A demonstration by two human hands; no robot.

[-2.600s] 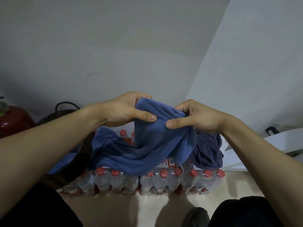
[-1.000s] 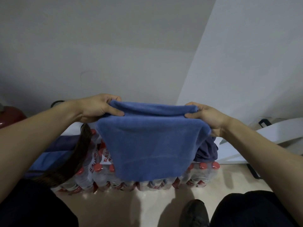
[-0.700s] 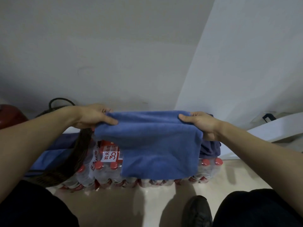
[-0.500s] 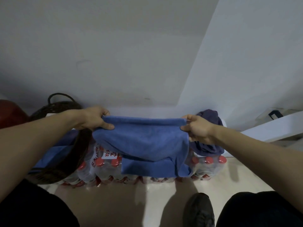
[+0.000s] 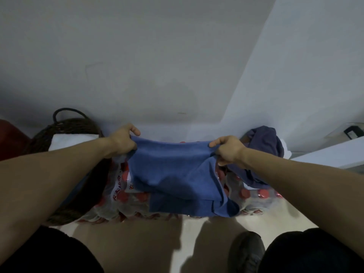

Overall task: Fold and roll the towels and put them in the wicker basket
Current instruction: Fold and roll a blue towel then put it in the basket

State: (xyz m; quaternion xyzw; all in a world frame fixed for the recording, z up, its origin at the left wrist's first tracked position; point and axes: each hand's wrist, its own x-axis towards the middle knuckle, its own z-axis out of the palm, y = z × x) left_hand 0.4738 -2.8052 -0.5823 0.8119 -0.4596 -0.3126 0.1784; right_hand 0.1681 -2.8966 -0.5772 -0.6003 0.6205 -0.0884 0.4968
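A blue towel [image 5: 175,174] lies doubled over on top of shrink-wrapped packs of water bottles [image 5: 122,194]. My left hand [image 5: 123,141] pinches its far left corner and my right hand [image 5: 226,149] pinches its far right corner, both close to the wall. The towel's near edge hangs over the front of the packs. A dark wicker basket [image 5: 65,127] with a loop handle stands at the left, partly hidden by my left forearm. A crumpled darker purple-blue towel [image 5: 266,142] sits behind my right wrist.
White walls meet in a corner just behind the bottle packs. A red object [image 5: 9,140] sits at the far left. White cloth or paper [image 5: 71,139] lies in the basket. A white ledge [image 5: 331,152] runs at the right. My shoe [image 5: 248,251] is on the beige floor below.
Both hands have carried the towel's top edge down and away toward the wall, laying it over the bottle packs. The towel went from hanging in the air to resting folded.
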